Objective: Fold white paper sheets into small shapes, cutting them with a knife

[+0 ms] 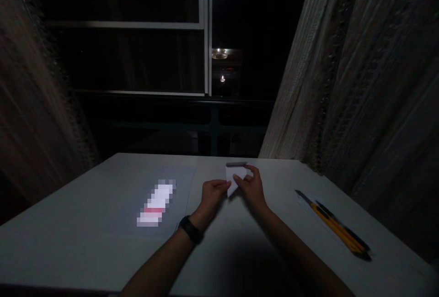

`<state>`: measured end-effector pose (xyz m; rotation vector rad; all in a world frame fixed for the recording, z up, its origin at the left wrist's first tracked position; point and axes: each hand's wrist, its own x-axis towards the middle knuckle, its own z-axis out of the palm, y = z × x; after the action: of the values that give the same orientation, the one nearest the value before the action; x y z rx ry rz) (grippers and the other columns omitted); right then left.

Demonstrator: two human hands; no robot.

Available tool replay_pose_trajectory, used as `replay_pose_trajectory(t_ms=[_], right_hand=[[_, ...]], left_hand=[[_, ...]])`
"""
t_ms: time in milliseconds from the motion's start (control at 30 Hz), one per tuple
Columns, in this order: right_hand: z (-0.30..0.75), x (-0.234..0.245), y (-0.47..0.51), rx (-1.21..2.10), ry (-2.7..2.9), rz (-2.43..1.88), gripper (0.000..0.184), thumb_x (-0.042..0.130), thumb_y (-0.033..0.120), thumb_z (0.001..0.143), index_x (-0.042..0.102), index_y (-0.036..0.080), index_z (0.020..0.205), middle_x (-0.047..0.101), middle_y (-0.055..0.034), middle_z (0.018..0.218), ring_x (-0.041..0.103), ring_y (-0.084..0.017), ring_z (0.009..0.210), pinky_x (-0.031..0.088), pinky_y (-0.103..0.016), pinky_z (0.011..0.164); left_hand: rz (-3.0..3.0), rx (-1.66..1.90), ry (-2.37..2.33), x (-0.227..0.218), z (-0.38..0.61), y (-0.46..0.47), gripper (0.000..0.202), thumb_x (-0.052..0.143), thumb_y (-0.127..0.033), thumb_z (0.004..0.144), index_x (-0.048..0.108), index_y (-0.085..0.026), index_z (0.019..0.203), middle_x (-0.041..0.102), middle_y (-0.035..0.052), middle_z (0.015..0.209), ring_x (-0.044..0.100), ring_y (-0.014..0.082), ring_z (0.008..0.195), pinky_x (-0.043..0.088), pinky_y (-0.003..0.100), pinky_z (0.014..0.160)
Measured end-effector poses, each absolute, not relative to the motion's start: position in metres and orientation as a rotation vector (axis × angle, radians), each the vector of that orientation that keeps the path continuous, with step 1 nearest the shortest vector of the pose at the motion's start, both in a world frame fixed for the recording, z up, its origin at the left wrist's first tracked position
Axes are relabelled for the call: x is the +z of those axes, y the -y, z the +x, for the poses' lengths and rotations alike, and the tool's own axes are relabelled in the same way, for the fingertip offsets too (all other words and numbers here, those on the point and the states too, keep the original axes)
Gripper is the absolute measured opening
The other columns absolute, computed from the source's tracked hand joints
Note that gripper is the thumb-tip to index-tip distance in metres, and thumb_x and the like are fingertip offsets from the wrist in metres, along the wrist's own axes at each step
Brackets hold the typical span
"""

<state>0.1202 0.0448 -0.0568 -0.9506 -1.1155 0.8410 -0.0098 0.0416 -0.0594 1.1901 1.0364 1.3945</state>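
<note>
A small folded piece of white paper [233,183] is held up a little above the far half of the table, with a folded strip along its top edge. My left hand [213,194] pinches its left side between thumb and fingers. On the other side my right hand [253,187] grips it, thumb pressed on the face and fingers curled behind the right edge. A dark watch is on my left wrist. The paper's back and some fingertips are hidden.
White table [103,260] under dim light. A lit, blurred-out phone-like screen [157,203] lies on a pale sheet [178,224] at left. To the right lie a yellow utility knife [334,226] and a dark pen [343,225]. Curtains [298,82] flank the dark window [137,59] behind.
</note>
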Motion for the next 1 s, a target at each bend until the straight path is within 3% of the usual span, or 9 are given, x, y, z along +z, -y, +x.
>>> replay_pose_trajectory(t_ms=[100, 200, 300, 667, 800, 1000], right_hand=[[0.116, -0.058, -0.041, 1.024, 1.018, -0.951, 0.067, 0.072, 0.045, 0.058, 0.039, 0.024, 0.112, 0.062, 0.0036, 0.069, 0.060, -0.015, 0.056, 0.047, -0.024, 0.047], [0.112, -0.062, -0.036, 1.290, 1.092, -1.074, 0.046, 0.072, 0.048, 0.058, 0.056, 0.016, 0.088, 0.063, -0.0012, 0.067, 0.059, -0.014, 0.055, 0.047, -0.024, 0.046], [0.107, -0.070, -0.035, 1.454, 1.161, -1.078, 0.038, 0.072, 0.047, 0.058, 0.061, 0.012, 0.068, 0.065, -0.0062, 0.069, 0.059, -0.013, 0.057, 0.048, -0.023, 0.050], [0.106, -0.077, -0.040, 1.475, 1.101, -1.007, 0.035, 0.075, 0.044, 0.057, 0.065, 0.011, 0.067, 0.067, -0.0075, 0.068, 0.060, -0.013, 0.056, 0.048, -0.023, 0.053], [0.111, -0.070, -0.041, 1.368, 0.998, -1.040, 0.037, 0.072, 0.048, 0.060, 0.063, 0.014, 0.071, 0.063, -0.0031, 0.060, 0.058, -0.013, 0.053, 0.048, -0.023, 0.048], [0.117, -0.064, -0.041, 1.338, 0.880, -0.947, 0.039, 0.077, 0.039, 0.054, 0.063, 0.011, 0.078, 0.066, -0.0067, 0.070, 0.062, -0.017, 0.061, 0.051, -0.028, 0.056]], left_hand=[[1.168, 1.462, -1.040, -0.058, -0.011, -0.041, 0.032, 0.076, -0.038, 0.054, 0.071, -0.009, 0.066, 0.065, 0.0067, 0.060, 0.054, 0.0129, 0.053, 0.039, 0.023, 0.052], [1.138, 1.537, -1.025, -0.057, -0.013, -0.042, 0.033, 0.075, -0.039, 0.055, 0.071, -0.009, 0.067, 0.066, 0.0071, 0.062, 0.055, 0.0134, 0.055, 0.041, 0.024, 0.054], [1.114, 1.555, -1.020, -0.059, -0.015, -0.043, 0.034, 0.075, -0.039, 0.055, 0.070, -0.008, 0.067, 0.065, 0.0072, 0.062, 0.055, 0.0134, 0.054, 0.041, 0.024, 0.052], [1.150, 1.525, -0.992, -0.063, -0.014, -0.047, 0.032, 0.073, -0.039, 0.058, 0.069, -0.009, 0.064, 0.063, 0.0051, 0.057, 0.053, 0.0122, 0.052, 0.039, 0.023, 0.051], [1.230, 1.493, -1.025, -0.063, -0.014, -0.047, 0.033, 0.071, -0.042, 0.059, 0.070, -0.009, 0.065, 0.063, 0.0054, 0.058, 0.053, 0.0128, 0.054, 0.039, 0.023, 0.052], [1.312, 1.328, -1.038, -0.067, -0.009, -0.046, 0.031, 0.073, -0.040, 0.056, 0.070, -0.010, 0.062, 0.063, 0.0051, 0.058, 0.052, 0.0125, 0.054, 0.038, 0.023, 0.053]])
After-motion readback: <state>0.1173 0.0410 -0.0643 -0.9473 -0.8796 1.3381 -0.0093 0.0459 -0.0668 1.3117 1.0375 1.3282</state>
